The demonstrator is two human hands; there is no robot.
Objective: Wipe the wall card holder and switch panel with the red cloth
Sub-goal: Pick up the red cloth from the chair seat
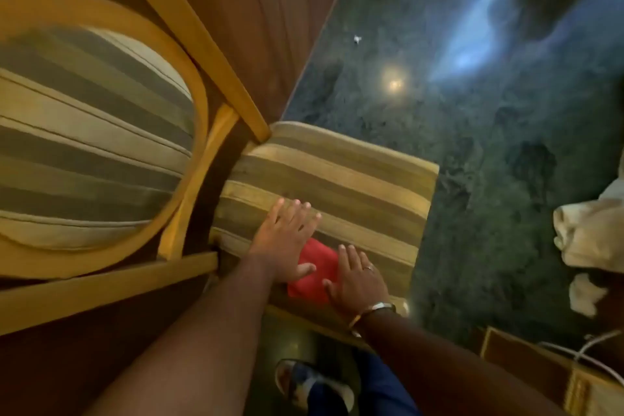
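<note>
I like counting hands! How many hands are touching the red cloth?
2: the left hand on the folded red cloth's upper-left, the right hand on its right.

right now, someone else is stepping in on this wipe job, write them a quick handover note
Left hand: flat, open, resting on the striped seat cushion and the edge of the red cloth.
Right hand: flat, open, pressing on the cloth.
The cloth lies folded on the chair seat, not gripped.
Card holder and switch panel are out of view; no wiping can be confirmed.
Left: pick up the cloth, go to the wall, wipe both.
</note>
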